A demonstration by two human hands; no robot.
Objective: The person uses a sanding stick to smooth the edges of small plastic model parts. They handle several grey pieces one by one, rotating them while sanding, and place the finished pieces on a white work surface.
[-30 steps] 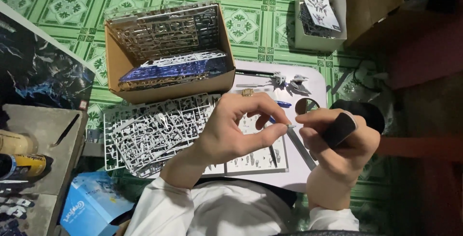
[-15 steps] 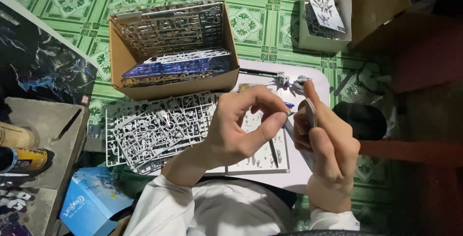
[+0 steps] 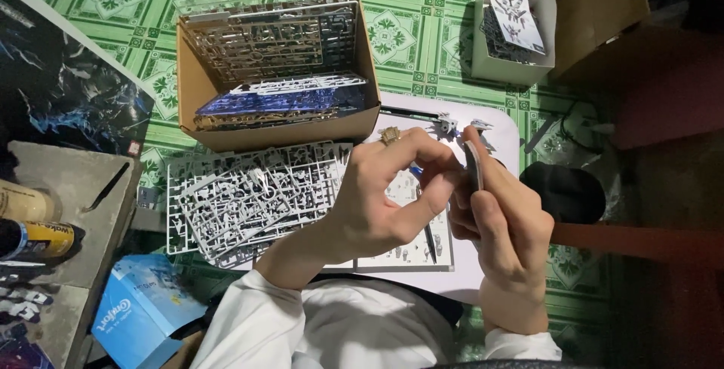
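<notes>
Hands met above the white surface (image 3: 498,124) near its far edge. The left hand (image 3: 377,203) curled inward, wrist bent, its fingers (image 3: 434,154) pinched on something too small to make out. The right hand (image 3: 505,222) stood upright, its fingers clenched around a thin dark sanding stick (image 3: 473,167). Grey parts frames (image 3: 249,199) lay at the surface's left edge, just beside a cardboard box (image 3: 279,75) on the floor.

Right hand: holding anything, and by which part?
Right hand holds a thin dark flat stick by its lower end, upright. Left hand fingertips meet beside it; contents hidden.
</notes>
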